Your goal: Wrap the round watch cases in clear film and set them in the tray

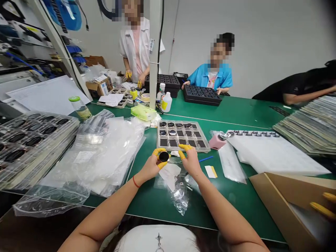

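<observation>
My left hand (152, 165), with yellow finger cots on its fingertips, grips a small round black lens-like disc (164, 156) by its rim. Just to the right is my right hand (193, 161), also wearing yellow finger cots, its thumb and index finger apart and nothing visible between them. Its other fingers are partly hidden. Beyond both hands lies a clear compartment tray (206, 142), with round dark lenses (172, 133) in its back and middle rows. A white wipe (169, 175) and crumpled clear film (181, 196) lie below my hands.
Plastic bags (105, 150) and stacked lens trays (57, 147) cover the left. Rightward are a blue stick (206, 159), pink pump bottle (217, 141), white foam sheet (273, 154) and cardboard box (270, 206). A yellow-tipped hand (324, 206) shows at right. Co-workers (220, 75) sit and stand beyond.
</observation>
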The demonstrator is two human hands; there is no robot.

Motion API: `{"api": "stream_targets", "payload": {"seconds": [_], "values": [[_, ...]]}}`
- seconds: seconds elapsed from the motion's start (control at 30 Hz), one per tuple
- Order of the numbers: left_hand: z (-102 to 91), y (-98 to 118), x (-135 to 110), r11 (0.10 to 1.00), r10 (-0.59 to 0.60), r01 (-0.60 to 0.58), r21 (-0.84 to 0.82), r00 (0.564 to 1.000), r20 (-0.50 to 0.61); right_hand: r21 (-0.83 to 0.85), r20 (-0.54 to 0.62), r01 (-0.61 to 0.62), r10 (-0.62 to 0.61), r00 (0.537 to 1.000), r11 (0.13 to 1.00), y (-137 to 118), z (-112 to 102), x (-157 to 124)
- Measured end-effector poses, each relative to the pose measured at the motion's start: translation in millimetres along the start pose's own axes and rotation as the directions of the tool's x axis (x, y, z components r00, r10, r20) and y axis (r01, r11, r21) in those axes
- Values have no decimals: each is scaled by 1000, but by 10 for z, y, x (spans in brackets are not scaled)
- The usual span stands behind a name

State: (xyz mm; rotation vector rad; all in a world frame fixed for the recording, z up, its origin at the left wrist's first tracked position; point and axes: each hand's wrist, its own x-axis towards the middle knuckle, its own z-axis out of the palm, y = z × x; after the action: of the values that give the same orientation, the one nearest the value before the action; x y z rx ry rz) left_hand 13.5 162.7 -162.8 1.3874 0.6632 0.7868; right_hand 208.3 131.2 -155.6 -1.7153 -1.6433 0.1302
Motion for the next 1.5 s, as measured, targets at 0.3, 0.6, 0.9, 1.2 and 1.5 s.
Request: {"api": "stream_targets", "payload": {"seconds": [0.3, 0.6, 0.9, 1.2, 1.5], "values": [[12, 34, -26, 997, 70, -69, -31, 997, 15, 176, 232, -143, 100, 968, 974, -136, -152, -71], [-54, 58, 7, 993, 22, -23, -120, 1000, -13, 276, 348, -282, 177, 920, 919, -49, -298, -58], [-46, 56, 6, 996, -68, 72, -60, 996, 65, 537, 280, -282, 147, 949, 795, -169, -340, -47], [31, 58, -29, 996, -86, 89, -15, 987, 136, 617, 356, -358, 157, 921, 701, -430, -98, -99], [23, 88, -45, 994, -87, 95, -44, 984, 157, 555, 330, -289, 113, 937, 780, -378, -80, -102]]}}
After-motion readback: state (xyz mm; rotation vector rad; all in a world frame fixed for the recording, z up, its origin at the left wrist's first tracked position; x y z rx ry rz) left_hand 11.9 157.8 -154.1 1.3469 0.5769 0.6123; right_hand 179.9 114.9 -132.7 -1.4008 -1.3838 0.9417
